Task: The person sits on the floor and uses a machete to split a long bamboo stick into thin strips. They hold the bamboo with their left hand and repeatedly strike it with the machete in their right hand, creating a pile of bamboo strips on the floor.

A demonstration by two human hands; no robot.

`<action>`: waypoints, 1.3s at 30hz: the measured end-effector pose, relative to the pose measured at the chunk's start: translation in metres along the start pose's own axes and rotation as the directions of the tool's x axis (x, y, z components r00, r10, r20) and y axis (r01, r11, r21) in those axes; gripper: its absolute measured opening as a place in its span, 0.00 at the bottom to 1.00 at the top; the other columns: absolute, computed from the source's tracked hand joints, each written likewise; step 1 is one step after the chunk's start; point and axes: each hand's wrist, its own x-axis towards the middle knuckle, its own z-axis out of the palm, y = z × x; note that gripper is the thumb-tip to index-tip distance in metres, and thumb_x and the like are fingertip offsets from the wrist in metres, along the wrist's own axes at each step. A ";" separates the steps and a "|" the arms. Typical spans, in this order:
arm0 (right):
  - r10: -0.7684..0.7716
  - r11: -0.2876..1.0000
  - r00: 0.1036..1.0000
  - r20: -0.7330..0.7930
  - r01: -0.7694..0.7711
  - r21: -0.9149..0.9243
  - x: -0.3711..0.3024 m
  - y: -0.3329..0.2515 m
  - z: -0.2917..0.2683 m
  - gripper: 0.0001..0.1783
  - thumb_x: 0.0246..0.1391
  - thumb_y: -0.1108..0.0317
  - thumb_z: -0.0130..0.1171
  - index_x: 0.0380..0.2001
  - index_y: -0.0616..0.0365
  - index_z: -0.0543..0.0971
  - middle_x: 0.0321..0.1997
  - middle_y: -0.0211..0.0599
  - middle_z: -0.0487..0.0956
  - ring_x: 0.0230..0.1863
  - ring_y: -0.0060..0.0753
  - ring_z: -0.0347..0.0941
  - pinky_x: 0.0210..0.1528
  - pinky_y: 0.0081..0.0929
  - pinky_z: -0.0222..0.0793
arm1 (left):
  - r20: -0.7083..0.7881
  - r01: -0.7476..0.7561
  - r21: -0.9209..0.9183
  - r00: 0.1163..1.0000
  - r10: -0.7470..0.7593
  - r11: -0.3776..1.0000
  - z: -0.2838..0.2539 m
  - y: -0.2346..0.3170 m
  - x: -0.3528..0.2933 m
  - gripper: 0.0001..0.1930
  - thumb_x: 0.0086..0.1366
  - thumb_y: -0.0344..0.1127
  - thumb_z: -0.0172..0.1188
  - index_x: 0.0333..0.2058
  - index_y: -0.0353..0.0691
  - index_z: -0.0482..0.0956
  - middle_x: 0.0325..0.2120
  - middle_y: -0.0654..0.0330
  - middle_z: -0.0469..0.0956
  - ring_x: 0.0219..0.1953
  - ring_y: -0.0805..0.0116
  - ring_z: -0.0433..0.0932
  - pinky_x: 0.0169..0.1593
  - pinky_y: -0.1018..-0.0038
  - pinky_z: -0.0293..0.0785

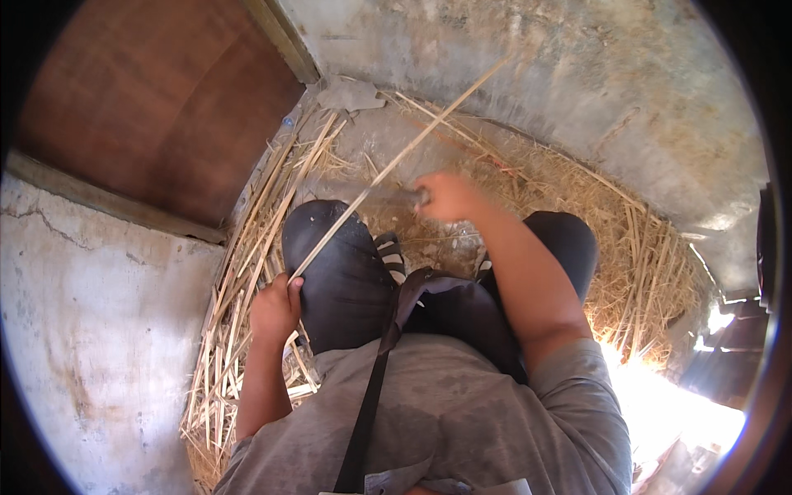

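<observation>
One pale strip is crossing the left knee, the left hand pinching its lower end; the right hand's fingers are wrapping a blurred tool; loose strips and straw are crowding around.

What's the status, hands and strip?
Left hand gripping long pale strip near one end. Right hand closed on blurred tool. Left knee beneath strip.

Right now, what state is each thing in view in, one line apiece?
Left hand: grip closed on the long strip.
Long strip: held near one end, whole length slanting up-right in the picture.
Right hand: grip closed on the tool.
Tool: held; motion-blurred, exact shape unclear.
Pale strips: loosely heaped.
Shavings: scattered.
Left wall: cracked, stained.
</observation>
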 end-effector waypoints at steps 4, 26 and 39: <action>0.206 0.977 0.959 -0.196 -0.192 0.092 0.012 0.051 0.012 0.28 0.49 0.60 0.63 0.54 0.59 0.81 0.52 0.55 0.82 0.55 0.57 0.78 0.58 0.47 0.73 | 0.048 -0.056 -0.079 0.997 0.060 0.995 -0.005 -0.004 0.009 0.20 0.74 0.50 0.54 0.35 0.36 0.77 0.24 0.39 0.79 0.31 0.35 0.80 0.35 0.47 0.73; 0.167 0.928 0.974 0.154 -0.208 0.310 -0.012 0.004 -0.036 0.37 0.47 0.55 0.67 0.59 0.63 0.77 0.55 0.57 0.79 0.56 0.52 0.77 0.58 0.39 0.72 | 0.072 0.003 -0.235 0.997 0.014 0.972 0.011 -0.017 0.007 0.21 0.74 0.51 0.54 0.37 0.36 0.77 0.23 0.40 0.78 0.30 0.33 0.79 0.35 0.48 0.73; 0.122 0.958 0.970 -0.208 -0.061 0.280 -0.013 0.032 -0.037 0.35 0.54 0.41 0.70 0.49 0.63 0.79 0.31 0.41 0.82 0.28 0.32 0.78 0.34 0.36 0.75 | 0.055 -0.031 -0.237 0.997 0.045 0.971 0.011 -0.016 0.009 0.22 0.75 0.51 0.54 0.36 0.35 0.77 0.22 0.40 0.78 0.30 0.35 0.79 0.34 0.50 0.73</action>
